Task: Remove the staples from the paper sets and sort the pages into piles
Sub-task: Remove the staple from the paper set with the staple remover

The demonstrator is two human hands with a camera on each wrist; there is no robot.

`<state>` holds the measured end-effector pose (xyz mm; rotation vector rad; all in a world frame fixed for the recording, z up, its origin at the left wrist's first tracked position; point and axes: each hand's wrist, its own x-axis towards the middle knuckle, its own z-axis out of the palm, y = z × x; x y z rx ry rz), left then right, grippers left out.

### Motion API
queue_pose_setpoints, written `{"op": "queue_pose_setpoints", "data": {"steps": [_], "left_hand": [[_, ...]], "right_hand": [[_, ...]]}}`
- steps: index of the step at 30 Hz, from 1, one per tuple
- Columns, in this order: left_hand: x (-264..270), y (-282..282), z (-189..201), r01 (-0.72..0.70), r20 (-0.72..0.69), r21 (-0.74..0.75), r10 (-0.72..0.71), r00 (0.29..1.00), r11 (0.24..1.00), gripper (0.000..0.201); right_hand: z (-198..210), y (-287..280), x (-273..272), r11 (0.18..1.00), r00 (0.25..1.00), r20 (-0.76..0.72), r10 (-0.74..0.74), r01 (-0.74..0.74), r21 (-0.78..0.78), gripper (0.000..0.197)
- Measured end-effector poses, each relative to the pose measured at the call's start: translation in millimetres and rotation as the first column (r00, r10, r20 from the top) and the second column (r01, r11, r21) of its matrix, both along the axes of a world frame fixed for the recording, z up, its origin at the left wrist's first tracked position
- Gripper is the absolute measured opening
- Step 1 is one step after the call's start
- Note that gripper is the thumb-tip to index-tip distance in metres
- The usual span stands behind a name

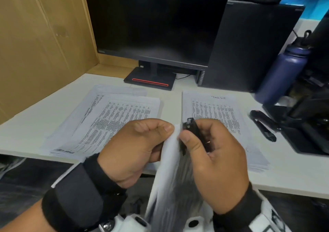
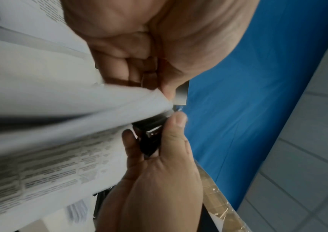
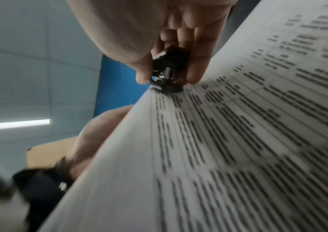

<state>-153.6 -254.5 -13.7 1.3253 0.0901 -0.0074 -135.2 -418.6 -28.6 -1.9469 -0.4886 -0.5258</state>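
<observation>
1. Your left hand [image 1: 137, 148] pinches the top corner of a stapled paper set [image 1: 170, 181], held upright near you, above the bench [image 1: 32, 124] edge.
2. Your right hand [image 1: 213, 160] grips the black staple remover [image 1: 191, 127] against that corner.
3. Next, probably pull the staple free, then sort pages onto the two piles [image 1: 110, 121].

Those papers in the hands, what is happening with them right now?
A person is taking a staple out of a paper set held upright over the desk edge. The left hand pinches its top corner, and the right hand grips a small black staple remover pressed against that corner. Whether the staple is out yet cannot be seen. Two piles of printed pages lie on the desk, the left pile and the right pile. A black stapler lies beside the right pile.
</observation>
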Motion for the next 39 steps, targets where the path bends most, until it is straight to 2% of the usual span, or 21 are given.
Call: {"op": "queue_pose_setpoints", "data": {"steps": [3,7,10,12,14,16,18,21,24,27,30,32,34,35,36,37,38,39], "left_hand": [[0,-2,-2,-0.004,-0.018,0.021,0.004,1.0,1.0,0.032],[5,2,-1,-0.029,-0.036,0.055,0.031,0.999,0.998,0.023],[14,13,-4,-0.093,-0.078,0.047,0.096,0.992,0.995,0.02],[21,22,-10,-0.152,-0.122,0.026,0.154,0.98,0.988,0.019],[26,31,-14,-0.191,-0.167,0.006,0.19,0.968,0.982,0.025],[31,37,-17,-0.216,-0.208,-0.005,0.211,0.955,0.976,0.028],[32,40,-20,-0.237,-0.231,-0.017,0.226,0.946,0.971,0.028],[33,41,-18,-0.245,-0.249,-0.007,0.236,0.939,0.969,0.029],[34,43,-15,-0.271,-0.242,-0.006,0.262,0.934,0.963,0.027],[34,43,-10,-0.266,-0.238,-0.011,0.256,0.937,0.964,0.029],[32,43,-8,-0.257,-0.241,-0.011,0.247,0.939,0.966,0.03],[32,43,-10,-0.252,-0.235,-0.005,0.243,0.941,0.968,0.028],[33,42,-13,-0.258,-0.233,-0.004,0.25,0.94,0.966,0.027],[33,41,-14,-0.261,-0.232,-0.005,0.253,0.939,0.965,0.026],[33,40,-15,-0.264,-0.231,-0.004,0.256,0.939,0.965,0.025],[33,40,-16,-0.266,-0.226,0.001,0.259,0.939,0.964,0.024],[32,40,-16,-0.262,-0.213,0.006,0.258,0.942,0.965,0.025],[32,39,-15,-0.25,-0.198,0.016,0.248,0.948,0.968,0.025]], "right_hand": [[9,-6,6,0.999,0.998,-0.043,0.04,-0.041,-0.004,0.016],[17,-10,11,0.992,0.988,-0.102,0.12,-0.114,0.057,0.014],[23,-26,32,0.991,0.983,-0.159,0.095,-0.079,0.109,0.013],[20,-50,60,1.0,0.975,-0.223,-0.001,0.003,0.011,0.01],[12,-79,92,0.983,0.939,-0.316,-0.135,0.088,-0.159,0.014],[3,-103,115,0.951,0.873,-0.428,-0.236,0.116,-0.287,0.02],[-2,-120,128,0.895,0.823,-0.469,-0.32,0.1,-0.434,0.021],[-4,-139,138,0.757,0.798,-0.401,-0.451,0.104,-0.645,0.024],[-1,-152,140,0.637,0.753,-0.35,-0.557,0.116,-0.762,0.026],[0,-157,137,0.511,0.705,-0.334,-0.626,0.047,-0.858,0.03],[-4,-160,132,0.521,0.683,-0.343,-0.644,0.064,-0.851,0.029],[0,-155,127,0.508,0.727,-0.22,-0.65,0.2,-0.838,0.026],[6,-137,113,0.502,0.815,0.038,-0.578,0.392,-0.771,0.02],[11,-120,100,0.55,0.86,0.152,-0.487,0.437,-0.712,0.02],[17,-97,84,0.647,0.912,0.201,-0.358,0.397,-0.651,0.02],[21,-72,69,0.739,0.957,0.225,-0.185,0.287,-0.609,0.018],[25,-47,57,0.799,0.976,0.22,-0.008,0.139,-0.586,0.017],[27,-25,48,0.818,0.974,0.184,0.134,-0.004,-0.575,0.019]]}}
